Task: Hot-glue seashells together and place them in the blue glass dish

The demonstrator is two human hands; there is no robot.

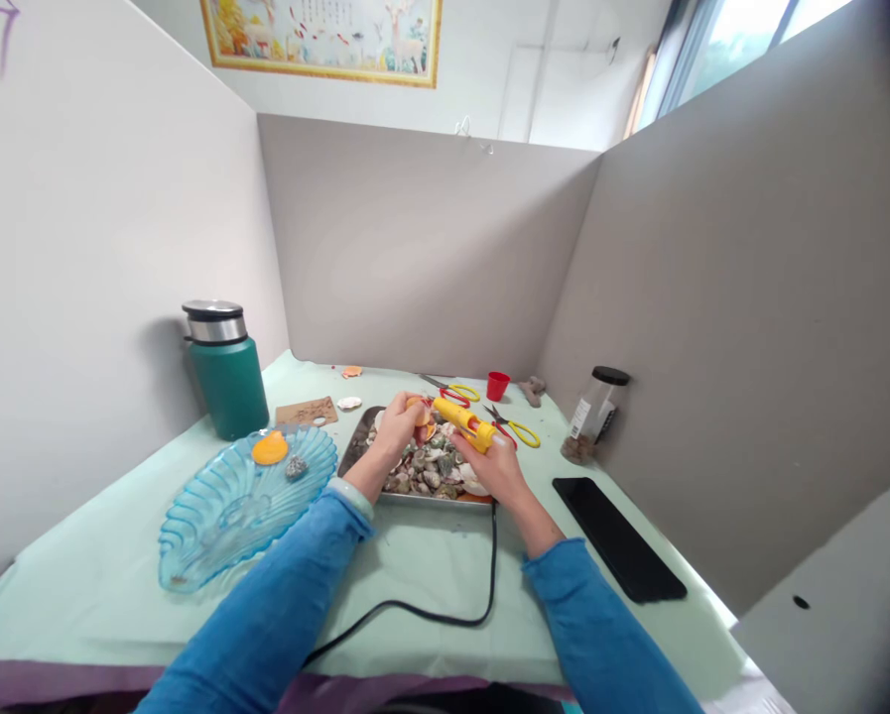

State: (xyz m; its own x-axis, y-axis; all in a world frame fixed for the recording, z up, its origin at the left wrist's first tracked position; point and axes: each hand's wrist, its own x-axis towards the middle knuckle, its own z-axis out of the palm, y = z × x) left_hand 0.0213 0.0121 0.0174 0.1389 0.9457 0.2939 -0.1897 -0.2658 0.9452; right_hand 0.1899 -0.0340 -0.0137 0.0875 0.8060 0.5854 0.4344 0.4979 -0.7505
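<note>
My right hand is wrapped round a yellow glue gun, its nozzle pointing left. My left hand pinches a small orange shell close to the nozzle; the fingers partly cover it, and I cannot tell whether the nozzle touches it. Both hands are above a metal tray heaped with shells of mixed colours. A black cord runs from below my right hand across the cloth to the front edge.
To the left are a blue shell-shaped plate, with an orange shell and a speckled stone, and a green bottle. Scissors and a red cup sit behind. A jar and black phone-like slab lie right.
</note>
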